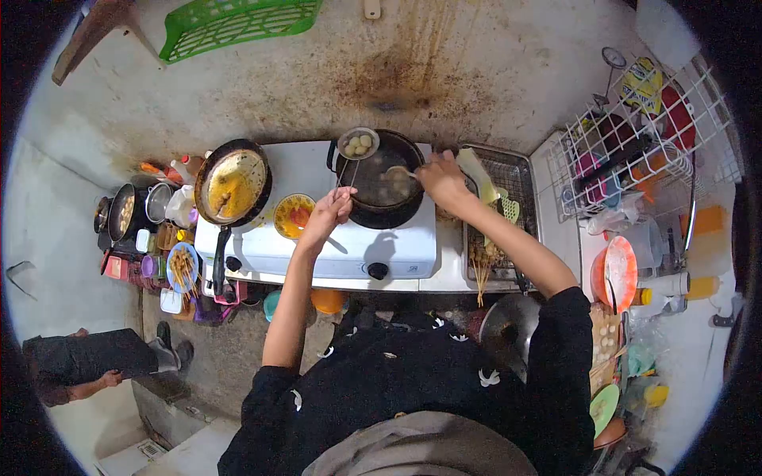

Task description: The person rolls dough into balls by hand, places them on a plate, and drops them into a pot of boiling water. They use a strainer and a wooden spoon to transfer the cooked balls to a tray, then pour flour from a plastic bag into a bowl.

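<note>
My left hand (332, 209) is closed round the thin handle of a strainer (349, 138), which hangs over the back left rim of a dark pot. Several pale round balls (359, 145) lie in its bowl. With my right hand (441, 182) I grip a spoon (399, 170) whose head reaches into the pot (386, 217). Cloudy liquid fills the pot, and a few more balls show faintly in it. The pot stands on the right side of a white gas stove (325, 258).
Left on the stove are a frying pan (232, 186) with yellow residue and a bowl of orange-red sauce (293, 215). Skewers (481, 270) lie on a rack at right. A wire basket (647, 135) hangs on the right wall. Another person (95, 357) stands at lower left.
</note>
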`<state>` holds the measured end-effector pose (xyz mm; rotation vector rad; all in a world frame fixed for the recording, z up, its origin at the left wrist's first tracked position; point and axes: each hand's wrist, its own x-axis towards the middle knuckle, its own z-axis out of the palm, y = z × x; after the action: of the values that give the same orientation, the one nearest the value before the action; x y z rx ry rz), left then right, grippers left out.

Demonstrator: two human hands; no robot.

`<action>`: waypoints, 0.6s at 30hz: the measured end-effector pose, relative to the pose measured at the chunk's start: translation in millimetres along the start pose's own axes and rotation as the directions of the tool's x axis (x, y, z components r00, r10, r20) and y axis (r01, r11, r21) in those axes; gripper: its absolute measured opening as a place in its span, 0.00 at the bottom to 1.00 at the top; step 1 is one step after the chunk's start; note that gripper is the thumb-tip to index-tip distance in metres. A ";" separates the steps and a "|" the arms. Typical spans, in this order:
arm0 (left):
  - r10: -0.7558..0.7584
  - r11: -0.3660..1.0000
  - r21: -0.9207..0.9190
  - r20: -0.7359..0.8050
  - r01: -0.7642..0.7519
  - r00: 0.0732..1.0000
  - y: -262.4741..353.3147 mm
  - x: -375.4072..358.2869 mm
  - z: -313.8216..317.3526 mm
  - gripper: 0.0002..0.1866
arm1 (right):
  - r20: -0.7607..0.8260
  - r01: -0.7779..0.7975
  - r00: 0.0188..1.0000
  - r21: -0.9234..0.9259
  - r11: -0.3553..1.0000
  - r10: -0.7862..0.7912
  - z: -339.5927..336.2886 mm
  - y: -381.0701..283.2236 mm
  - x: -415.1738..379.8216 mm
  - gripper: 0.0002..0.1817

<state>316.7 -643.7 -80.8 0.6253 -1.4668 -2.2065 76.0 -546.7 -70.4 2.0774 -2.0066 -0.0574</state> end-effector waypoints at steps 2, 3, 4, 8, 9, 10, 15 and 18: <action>-0.009 1.000 0.005 -0.008 0.009 1.000 -1.4 -1.6 1.0 0.14 | -0.022 -0.024 0.999 0.048 0.999 0.025 3.3 -6.4 -6.8 0.07; -0.015 1.000 0.012 -0.019 0.015 1.000 -1.6 -2.7 1.6 0.15 | -0.046 -0.044 0.998 0.097 0.994 0.048 5.3 -9.8 -9.7 0.07; -0.017 1.000 0.012 -0.017 0.018 1.000 -3.6 -2.9 1.2 0.15 | -0.044 -0.047 0.998 0.097 0.994 0.051 7.2 -12.8 -12.2 0.07; -0.016 1.000 -0.006 -0.021 0.016 1.000 -9.6 -5.9 -1.3 0.15 | -0.090 -0.111 0.988 0.172 0.979 0.128 9.6 -25.3 -17.8 0.07; -0.017 1.000 -0.010 -0.038 0.017 0.999 -10.6 -6.6 -1.3 0.15 | -0.086 -0.127 0.985 0.241 0.962 0.151 9.2 -27.0 -18.5 0.07; -0.020 1.000 -0.009 -0.035 0.020 0.999 -11.3 -7.0 -1.6 0.15 | -0.083 -0.131 0.984 0.242 0.961 0.155 10.3 -28.1 -18.9 0.07; -0.037 0.999 0.026 -0.081 0.039 0.996 -8.9 -10.8 -0.8 0.14 | -0.013 -0.177 0.980 0.408 0.895 0.200 2.0 -27.2 -15.8 0.08; -0.039 0.999 0.032 -0.082 0.042 0.996 -10.9 -10.3 -4.1 0.14 | 0.064 -0.224 0.973 0.503 0.835 0.222 -6.9 -17.4 -11.2 0.08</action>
<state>326.4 -637.0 -91.0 0.7535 -1.4651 -2.1636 93.9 -534.3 -69.0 2.0867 -2.4543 0.5754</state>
